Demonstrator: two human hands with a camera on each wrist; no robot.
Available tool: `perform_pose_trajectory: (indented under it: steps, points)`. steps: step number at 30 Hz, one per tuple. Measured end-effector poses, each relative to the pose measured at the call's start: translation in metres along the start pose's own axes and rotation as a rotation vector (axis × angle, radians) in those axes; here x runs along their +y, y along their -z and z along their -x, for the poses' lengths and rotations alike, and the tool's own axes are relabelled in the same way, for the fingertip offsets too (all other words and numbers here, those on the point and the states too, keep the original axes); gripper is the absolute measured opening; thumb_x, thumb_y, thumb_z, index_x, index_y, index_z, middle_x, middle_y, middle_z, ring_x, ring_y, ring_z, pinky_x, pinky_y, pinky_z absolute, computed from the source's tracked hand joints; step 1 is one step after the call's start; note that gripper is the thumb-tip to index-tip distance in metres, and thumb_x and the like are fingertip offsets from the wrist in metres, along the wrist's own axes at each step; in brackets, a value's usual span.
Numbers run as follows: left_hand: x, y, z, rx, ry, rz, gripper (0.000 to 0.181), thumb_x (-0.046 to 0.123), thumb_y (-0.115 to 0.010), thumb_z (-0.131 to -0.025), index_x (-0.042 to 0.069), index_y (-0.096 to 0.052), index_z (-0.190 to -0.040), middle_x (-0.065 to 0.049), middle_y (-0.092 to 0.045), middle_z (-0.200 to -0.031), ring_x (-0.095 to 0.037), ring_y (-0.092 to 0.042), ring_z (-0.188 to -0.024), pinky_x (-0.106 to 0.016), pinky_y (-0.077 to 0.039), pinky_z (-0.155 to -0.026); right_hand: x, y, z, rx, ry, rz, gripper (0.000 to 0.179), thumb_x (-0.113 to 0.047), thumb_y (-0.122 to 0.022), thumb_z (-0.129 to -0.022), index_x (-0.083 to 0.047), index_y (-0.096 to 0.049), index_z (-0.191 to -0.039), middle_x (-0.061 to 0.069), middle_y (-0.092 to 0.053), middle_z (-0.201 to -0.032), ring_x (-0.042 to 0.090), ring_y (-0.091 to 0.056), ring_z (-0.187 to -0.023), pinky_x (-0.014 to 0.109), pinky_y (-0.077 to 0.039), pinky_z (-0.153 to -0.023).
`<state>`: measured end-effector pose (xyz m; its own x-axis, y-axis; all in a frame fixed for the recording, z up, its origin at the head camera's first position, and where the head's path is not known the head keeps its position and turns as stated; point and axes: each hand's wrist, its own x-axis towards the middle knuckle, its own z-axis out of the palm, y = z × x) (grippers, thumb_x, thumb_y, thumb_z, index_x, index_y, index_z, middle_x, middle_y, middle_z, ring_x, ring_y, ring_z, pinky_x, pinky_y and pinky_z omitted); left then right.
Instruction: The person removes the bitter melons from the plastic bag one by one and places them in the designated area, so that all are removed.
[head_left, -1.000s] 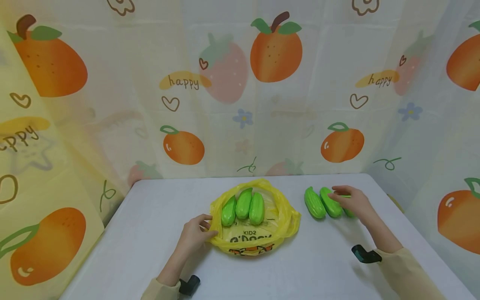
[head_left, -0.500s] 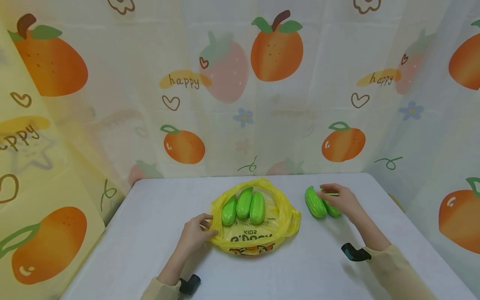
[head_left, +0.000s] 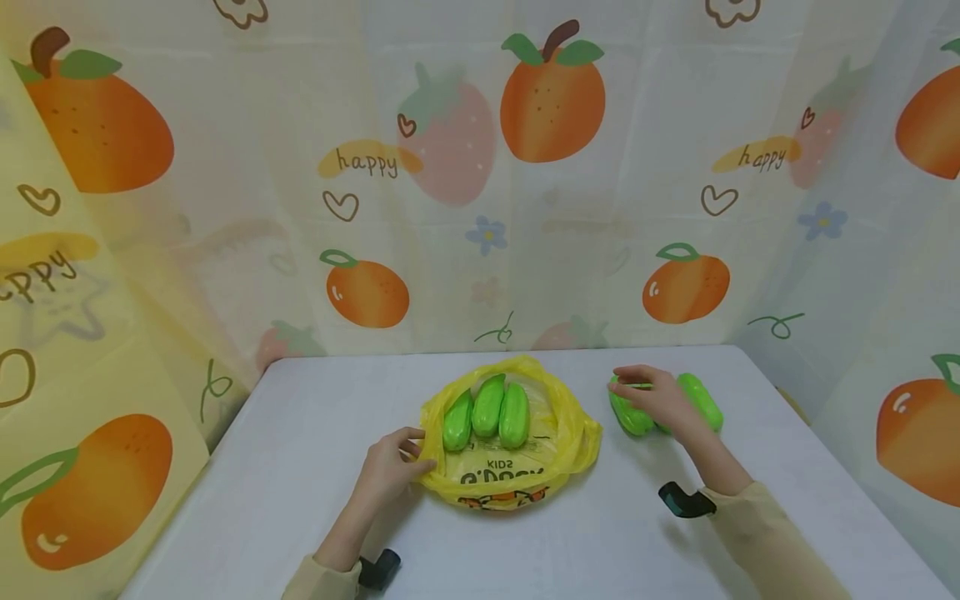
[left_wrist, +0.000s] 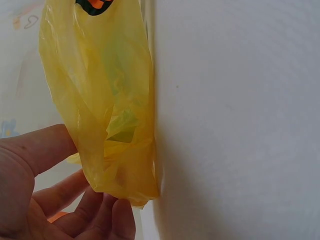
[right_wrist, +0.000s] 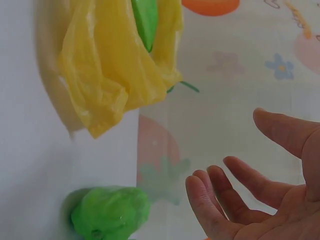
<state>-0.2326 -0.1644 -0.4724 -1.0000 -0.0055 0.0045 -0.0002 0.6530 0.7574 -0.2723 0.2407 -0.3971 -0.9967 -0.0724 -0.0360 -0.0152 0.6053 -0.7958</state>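
Note:
A yellow plastic bag [head_left: 577,433] lies with its mouth spread wide, and three bright green cucumbers [head_left: 487,408] rest side by side inside. My left hand [head_left: 388,461] holds the bag's left rim; in the left wrist view the yellow film [left_wrist: 97,95] passes between thumb [left_wrist: 47,145] and fingers. To the bag's right, my right hand [head_left: 656,396] hovers over three more cucumbers [head_left: 701,402], partly covering two of them. In the right wrist view its fingers [right_wrist: 202,202] are loosely spread with nothing between them, apart from the cucumber [right_wrist: 111,212] end on the table.
A white-covered table [head_left: 300,433] carries everything. Behind it and at both sides hangs a fruit-patterned curtain [head_left: 600,208]. Black wrist devices [head_left: 380,570] sit on both forearms.
My right hand has moved left across the loose cucumbers, uncovering the rightmost one and overlapping the leftmost. The left hand and the bag have stayed put.

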Motion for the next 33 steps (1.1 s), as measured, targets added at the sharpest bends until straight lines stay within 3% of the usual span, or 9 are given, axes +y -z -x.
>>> perform_pose_trajectory:
  steps: [8, 33]
  points:
    - [-0.001, -0.001, -0.001, -0.006, -0.001, 0.004, 0.049, 0.017, -0.080, -0.073, 0.006, -0.063, -0.117, -0.003, -0.062, -0.087, -0.017, -0.056, -0.078, -0.026, -0.046, -0.058, -0.006, -0.011, -0.007, -0.002, 0.004, -0.010, 0.064, -0.048, -0.062, -0.088, -0.004, -0.050, -0.133, 0.019, -0.053, -0.133, 0.034, -0.050, -0.120, 0.039, -0.051, -0.091]
    - [0.000, -0.002, -0.001, -0.007, -0.017, 0.011, 0.047, 0.018, -0.080, -0.073, 0.007, -0.064, -0.115, -0.003, -0.062, -0.085, -0.017, -0.056, -0.077, -0.027, -0.046, -0.059, -0.038, -0.052, -0.020, -0.059, 0.052, -0.118, 0.051, -0.034, -0.065, -0.089, -0.003, -0.055, -0.129, 0.020, -0.056, -0.129, 0.033, -0.056, -0.114, 0.038, -0.052, -0.088]
